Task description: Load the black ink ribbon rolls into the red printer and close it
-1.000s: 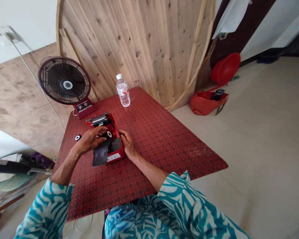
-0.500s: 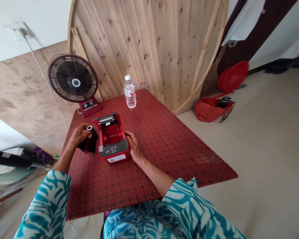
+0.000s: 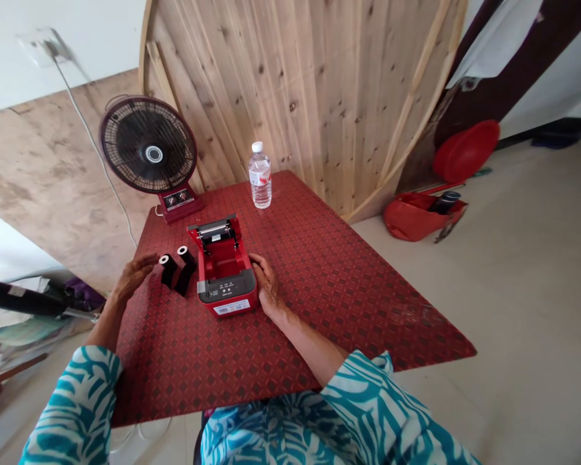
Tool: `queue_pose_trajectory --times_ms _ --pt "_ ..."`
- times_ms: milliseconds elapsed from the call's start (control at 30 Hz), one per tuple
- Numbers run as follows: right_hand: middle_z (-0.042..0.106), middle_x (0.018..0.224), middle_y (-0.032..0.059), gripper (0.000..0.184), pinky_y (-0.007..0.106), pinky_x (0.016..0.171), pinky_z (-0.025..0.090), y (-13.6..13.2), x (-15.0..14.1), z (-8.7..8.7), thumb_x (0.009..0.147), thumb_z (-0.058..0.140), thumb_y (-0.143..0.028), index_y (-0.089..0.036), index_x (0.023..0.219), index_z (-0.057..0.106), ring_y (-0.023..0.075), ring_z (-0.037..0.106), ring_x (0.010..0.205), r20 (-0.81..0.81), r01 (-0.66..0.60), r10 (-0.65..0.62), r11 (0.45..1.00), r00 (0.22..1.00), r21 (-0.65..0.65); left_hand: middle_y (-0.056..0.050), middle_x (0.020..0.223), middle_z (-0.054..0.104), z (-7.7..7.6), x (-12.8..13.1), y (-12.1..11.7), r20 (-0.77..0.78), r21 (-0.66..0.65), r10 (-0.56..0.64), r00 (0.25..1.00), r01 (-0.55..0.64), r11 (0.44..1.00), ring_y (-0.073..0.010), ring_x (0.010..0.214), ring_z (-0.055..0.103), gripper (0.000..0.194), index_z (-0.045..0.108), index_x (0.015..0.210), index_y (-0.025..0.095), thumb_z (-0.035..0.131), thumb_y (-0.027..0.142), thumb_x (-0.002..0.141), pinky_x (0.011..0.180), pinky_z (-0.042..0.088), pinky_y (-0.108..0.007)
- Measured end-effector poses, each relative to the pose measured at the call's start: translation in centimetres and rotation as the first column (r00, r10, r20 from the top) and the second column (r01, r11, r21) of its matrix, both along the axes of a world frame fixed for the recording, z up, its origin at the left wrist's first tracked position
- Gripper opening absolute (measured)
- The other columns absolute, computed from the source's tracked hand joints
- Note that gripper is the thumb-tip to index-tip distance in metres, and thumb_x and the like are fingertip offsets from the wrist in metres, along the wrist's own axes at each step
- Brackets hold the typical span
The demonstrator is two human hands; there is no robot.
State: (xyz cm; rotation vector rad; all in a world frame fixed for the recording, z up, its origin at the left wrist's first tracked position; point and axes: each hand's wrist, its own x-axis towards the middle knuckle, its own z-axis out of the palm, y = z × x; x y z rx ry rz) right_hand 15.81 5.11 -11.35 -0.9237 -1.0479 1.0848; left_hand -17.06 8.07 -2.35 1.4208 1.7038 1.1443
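Observation:
A red and dark grey label printer sits on the table with its lid raised and an empty red bay showing. My right hand is closed against the printer's right side, thumb and fingers along its edge. To the printer's left stand two small rolls of black film with white cores, a nearer-left roll and a right roll, each with a loose strip trailing down. Just left of these rolls hovers my left hand, fingers stretched out and holding nothing.
The red patterned table also carries a water bottle and a dark red fan at the back. A round wooden panel leans behind it. On the floor to the right lie a red bag and a red basin.
My left hand has carried a black film roll from over the printer to the table beside the other roll, let go and drawn left. My right hand stays at the printer.

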Motion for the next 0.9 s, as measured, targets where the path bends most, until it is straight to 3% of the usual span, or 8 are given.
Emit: queue_pose_trajectory --times_ms 200,333,433,567,700,800,900 --pt "0.068 0.116 0.0044 0.032 0.04 0.099 0.045 -0.1 0.0 0.3 0.088 0.047 -0.039 -0.024 0.11 0.064 0.0231 0.059 0.112 0.011 0.007 -0.007 1.0 1.0 -0.004 -0.011 0.095 0.075 -1.6 1.3 -0.1 0.112 -0.062 -0.072 0.991 0.079 0.995 -0.0297 0.094 0.068 0.069 0.07 0.1 0.017 0.088 0.049 0.041 0.083 0.054 -0.039" --pt "0.067 0.118 0.0047 0.033 0.04 0.099 0.044 0.0 0.0 0.1 0.088 0.047 -0.039 -0.024 0.111 0.064 0.0231 0.058 0.113 0.033 0.01 -0.009 1.0 0.999 -0.005 -0.01 0.087 0.075 -2.0 1.6 0.0 0.133 -0.032 -0.057 0.989 0.062 0.998 -0.0277 0.086 0.069 0.058 0.07 0.089 0.016 0.088 0.047 0.043 0.079 0.054 -0.037" --pt "0.067 0.118 0.004 0.032 0.04 0.099 0.044 0.1 0.0 -0.1 0.088 0.048 -0.04 -0.025 0.111 0.064 0.023 0.058 0.113 0.022 0.016 -0.016 1.0 1.0 -0.002 -0.008 0.082 0.073 -1.7 1.1 -0.8 0.171 0.024 -0.029 0.985 0.025 0.999 -0.0278 0.083 0.069 0.059 0.068 0.087 0.018 0.086 0.054 0.045 0.077 0.054 -0.038" --pt "0.067 0.117 0.0039 0.032 0.04 0.1 0.044 0.1 -0.1 0.0 0.088 0.047 -0.039 -0.025 0.111 0.064 0.0229 0.058 0.112 0.012 0.013 -0.013 1.0 1.0 0.006 -0.011 0.09 0.073 0.0 1.6 -2.8 0.269 0.108 -0.07 0.961 0.042 0.993 -0.0283 0.083 0.069 0.068 0.068 0.098 0.018 0.076 0.069 0.053 0.079 0.055 -0.041" --pt "0.067 0.116 0.0036 0.03 0.04 0.1 0.043 0.0 -0.1 0.2 0.088 0.047 -0.038 -0.026 0.11 0.065 0.0225 0.058 0.111 0.015 0.019 -0.019 1.0 1.0 0.014 -0.013 0.097 0.073 2.6 5.1 -4.5 0.352 0.175 -0.24 0.905 0.188 0.966 -0.0292 0.082 0.069 0.071 0.07 0.108 0.017 0.078 0.064 0.056 0.078 0.056 -0.041" --pt "0.067 0.114 0.0041 0.031 0.04 0.1 0.043 0.1 -0.2 0.2 0.088 0.046 -0.038 -0.025 0.11 0.065 0.0226 0.058 0.112 0.009 0.015 -0.015 1.0 1.0 0.007 -0.012 0.098 0.074 4.0 8.7 -4.8 0.257 0.098 -0.329 0.909 0.315 0.944 -0.0309 0.089 0.07 0.065 0.069 0.115 0.019 0.082 0.052 0.061 0.079 0.057 -0.039" --pt "0.067 0.111 0.0038 0.032 0.039 0.101 0.042 0.1 -0.2 0.3 0.089 0.045 -0.038 -0.025 0.111 0.065 0.0218 0.058 0.112 0.022 0.006 -0.006 1.0 1.0 0.016 -0.011 0.098 0.074 4.9 12.2 -4.2 0.06 0.04 -0.413 0.909 0.411 0.911 -0.0319 0.1 0.067 0.051 0.071 0.111 0.021 0.081 0.042 0.066 0.09 0.053 -0.041"
